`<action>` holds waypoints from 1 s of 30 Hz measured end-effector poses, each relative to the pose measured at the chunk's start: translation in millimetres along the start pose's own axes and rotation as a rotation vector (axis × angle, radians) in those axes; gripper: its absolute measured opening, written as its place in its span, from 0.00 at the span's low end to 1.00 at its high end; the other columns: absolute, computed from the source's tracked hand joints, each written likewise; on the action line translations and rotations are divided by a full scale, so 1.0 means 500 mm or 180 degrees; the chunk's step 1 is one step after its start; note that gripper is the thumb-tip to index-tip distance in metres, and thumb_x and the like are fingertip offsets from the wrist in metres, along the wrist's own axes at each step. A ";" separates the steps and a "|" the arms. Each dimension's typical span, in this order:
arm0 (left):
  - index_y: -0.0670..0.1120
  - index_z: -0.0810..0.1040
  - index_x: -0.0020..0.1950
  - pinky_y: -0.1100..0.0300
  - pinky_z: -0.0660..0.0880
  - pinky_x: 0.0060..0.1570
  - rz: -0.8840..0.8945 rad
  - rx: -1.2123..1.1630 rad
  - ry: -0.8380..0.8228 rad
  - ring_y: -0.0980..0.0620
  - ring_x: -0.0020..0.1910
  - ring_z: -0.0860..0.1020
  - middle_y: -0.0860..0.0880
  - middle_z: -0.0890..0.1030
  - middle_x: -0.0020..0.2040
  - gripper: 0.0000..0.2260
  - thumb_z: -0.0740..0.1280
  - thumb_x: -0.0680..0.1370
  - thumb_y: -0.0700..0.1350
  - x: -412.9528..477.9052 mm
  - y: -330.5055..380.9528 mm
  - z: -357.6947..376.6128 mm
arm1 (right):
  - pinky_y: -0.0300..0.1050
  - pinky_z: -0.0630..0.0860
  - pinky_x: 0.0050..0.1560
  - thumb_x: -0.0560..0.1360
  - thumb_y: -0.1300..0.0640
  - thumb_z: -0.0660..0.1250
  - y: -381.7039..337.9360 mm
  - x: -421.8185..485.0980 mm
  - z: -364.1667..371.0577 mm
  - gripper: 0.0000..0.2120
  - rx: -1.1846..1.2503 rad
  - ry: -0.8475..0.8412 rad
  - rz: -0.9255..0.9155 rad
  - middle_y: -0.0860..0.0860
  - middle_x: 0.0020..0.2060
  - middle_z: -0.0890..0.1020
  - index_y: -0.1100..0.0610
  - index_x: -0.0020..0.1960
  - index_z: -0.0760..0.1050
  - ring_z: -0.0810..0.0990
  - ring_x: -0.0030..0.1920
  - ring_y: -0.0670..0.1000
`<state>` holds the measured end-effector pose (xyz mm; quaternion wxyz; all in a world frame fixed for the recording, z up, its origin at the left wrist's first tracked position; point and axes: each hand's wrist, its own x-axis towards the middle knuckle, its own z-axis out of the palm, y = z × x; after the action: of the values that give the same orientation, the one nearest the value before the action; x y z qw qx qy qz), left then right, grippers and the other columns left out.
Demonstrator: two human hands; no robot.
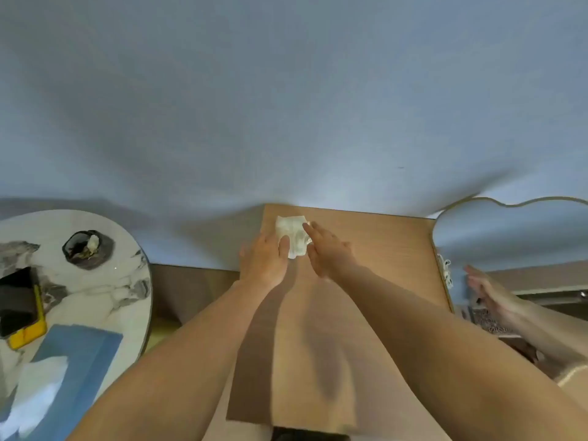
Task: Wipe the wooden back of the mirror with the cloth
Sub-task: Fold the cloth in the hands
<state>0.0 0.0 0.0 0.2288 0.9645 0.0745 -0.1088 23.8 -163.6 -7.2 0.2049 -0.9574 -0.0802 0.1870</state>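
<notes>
The mirror's wooden back [375, 249] is a light brown board that leans toward the pale blue wall in the middle of the view. A crumpled white cloth [294, 232] lies against its upper left corner. My right hand [331, 253] rests on the cloth's right side, fingers stretched over it and pressing it to the wood. My left hand [265, 261] sits at the board's left edge, its fingers curled out of sight around that edge and its thumb touching the cloth's lower left part. Both forearms cross the lower half of the board.
A round marble table [121, 291] stands at the left with a dark bowl [87, 249], a black and yellow object [22, 307] and a blue tissue box [73, 361]. A gold-framed wavy mirror [509, 233] at the right reflects an arm.
</notes>
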 end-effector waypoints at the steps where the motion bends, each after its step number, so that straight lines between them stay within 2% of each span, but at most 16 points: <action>1: 0.44 0.77 0.64 0.41 0.69 0.67 -0.0045 -0.0224 -0.0079 0.39 0.62 0.79 0.42 0.82 0.62 0.21 0.49 0.87 0.53 0.026 -0.002 0.009 | 0.61 0.57 0.73 0.84 0.53 0.50 -0.001 0.021 0.004 0.26 -0.0042 -0.0089 0.0012 0.45 0.83 0.53 0.44 0.82 0.52 0.55 0.81 0.50; 2: 0.42 0.77 0.60 0.42 0.73 0.62 -0.0090 -0.0391 -0.0164 0.38 0.58 0.80 0.41 0.82 0.59 0.20 0.50 0.87 0.51 0.050 -0.002 0.018 | 0.61 0.58 0.73 0.85 0.55 0.50 0.001 0.042 0.008 0.26 -0.0084 -0.0176 0.0014 0.45 0.83 0.53 0.45 0.82 0.53 0.54 0.81 0.50; 4: 0.39 0.78 0.58 0.42 0.77 0.57 -0.0199 -0.0591 -0.0271 0.38 0.55 0.80 0.39 0.82 0.58 0.17 0.52 0.88 0.47 0.094 -0.003 0.033 | 0.60 0.58 0.73 0.85 0.56 0.51 0.010 0.073 0.027 0.26 -0.0268 -0.0386 -0.0015 0.45 0.83 0.52 0.47 0.82 0.53 0.52 0.81 0.50; 8: 0.39 0.76 0.68 0.46 0.80 0.54 -0.0534 -0.0821 -0.0335 0.38 0.57 0.82 0.39 0.82 0.61 0.15 0.58 0.86 0.43 0.155 0.002 0.065 | 0.58 0.56 0.74 0.84 0.58 0.54 0.035 0.114 0.053 0.28 -0.0590 -0.0588 -0.0143 0.46 0.83 0.50 0.50 0.82 0.54 0.50 0.82 0.50; 12: 0.38 0.77 0.64 0.48 0.80 0.44 -0.1006 -0.1081 -0.0300 0.39 0.52 0.82 0.39 0.83 0.58 0.12 0.64 0.82 0.40 0.183 0.003 0.088 | 0.59 0.56 0.74 0.83 0.58 0.54 0.054 0.126 0.059 0.26 -0.0407 -0.0540 -0.0205 0.45 0.83 0.53 0.49 0.81 0.58 0.53 0.81 0.50; 14: 0.37 0.78 0.62 0.48 0.80 0.42 -0.1262 -0.1400 -0.0358 0.40 0.50 0.82 0.39 0.83 0.57 0.11 0.65 0.80 0.37 0.190 0.003 0.087 | 0.60 0.57 0.75 0.83 0.58 0.54 0.055 0.129 0.054 0.24 0.0092 -0.0489 -0.0081 0.44 0.82 0.57 0.50 0.79 0.63 0.57 0.80 0.51; 16: 0.39 0.79 0.56 0.44 0.84 0.48 -0.1431 -0.1855 -0.0475 0.38 0.53 0.83 0.38 0.83 0.56 0.08 0.64 0.79 0.34 0.190 0.015 0.084 | 0.51 0.61 0.74 0.83 0.59 0.57 0.060 0.127 0.044 0.22 0.0909 -0.0216 0.0197 0.46 0.81 0.60 0.52 0.77 0.68 0.63 0.78 0.52; 18: 0.41 0.77 0.51 0.43 0.85 0.50 -0.1464 -0.2445 -0.0591 0.37 0.54 0.85 0.37 0.83 0.55 0.07 0.64 0.78 0.32 0.173 0.045 0.071 | 0.44 0.66 0.66 0.82 0.59 0.62 0.067 0.113 0.023 0.24 0.1837 0.0149 0.0531 0.49 0.79 0.64 0.53 0.77 0.67 0.68 0.74 0.53; 21: 0.41 0.79 0.49 0.54 0.84 0.36 -0.1213 -0.3248 -0.0710 0.42 0.45 0.86 0.38 0.84 0.49 0.07 0.66 0.77 0.30 0.131 0.106 0.040 | 0.43 0.75 0.55 0.79 0.50 0.70 0.077 0.069 -0.035 0.29 0.3187 0.0258 0.1029 0.52 0.70 0.74 0.55 0.77 0.65 0.76 0.64 0.53; 23: 0.39 0.81 0.51 0.52 0.85 0.39 -0.0918 -0.3602 -0.0870 0.44 0.42 0.86 0.41 0.84 0.47 0.07 0.68 0.77 0.30 0.093 0.162 0.023 | 0.47 0.79 0.54 0.76 0.43 0.73 0.099 0.029 -0.086 0.27 0.3790 0.0048 0.1203 0.54 0.64 0.81 0.56 0.69 0.74 0.82 0.58 0.55; 25: 0.38 0.80 0.52 0.47 0.86 0.45 -0.0706 -0.3966 -0.1116 0.46 0.41 0.86 0.42 0.84 0.46 0.07 0.68 0.77 0.30 0.049 0.224 0.011 | 0.53 0.79 0.55 0.75 0.41 0.73 0.127 -0.028 -0.142 0.25 0.4358 -0.0199 0.1201 0.57 0.56 0.85 0.58 0.64 0.80 0.85 0.54 0.59; 27: 0.37 0.80 0.51 0.46 0.86 0.42 -0.0529 -0.4333 -0.1412 0.46 0.39 0.85 0.41 0.83 0.43 0.06 0.69 0.76 0.30 0.001 0.289 0.002 | 0.52 0.78 0.49 0.77 0.43 0.72 0.156 -0.099 -0.199 0.24 0.4860 -0.0263 0.0992 0.60 0.52 0.84 0.61 0.62 0.80 0.83 0.47 0.58; 28: 0.37 0.81 0.51 0.47 0.85 0.41 -0.0470 -0.4519 -0.1553 0.46 0.39 0.85 0.41 0.83 0.42 0.06 0.70 0.75 0.31 -0.024 0.321 -0.001 | 0.50 0.78 0.45 0.78 0.45 0.71 0.170 -0.136 -0.228 0.21 0.5025 -0.0181 0.0872 0.60 0.51 0.82 0.61 0.61 0.80 0.83 0.45 0.57; 30: 0.38 0.83 0.52 0.51 0.84 0.41 -0.0327 -0.4802 -0.1797 0.46 0.41 0.86 0.41 0.85 0.42 0.07 0.72 0.75 0.32 -0.072 0.386 -0.003 | 0.50 0.81 0.44 0.79 0.50 0.72 0.200 -0.209 -0.285 0.19 0.5102 0.0201 0.0755 0.61 0.52 0.83 0.64 0.62 0.78 0.84 0.47 0.57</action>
<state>3.1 -173.4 92.4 0.8231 0.4818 0.1115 -0.2791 -8.5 -329.5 104.9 0.8095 -0.5266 0.1861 0.1810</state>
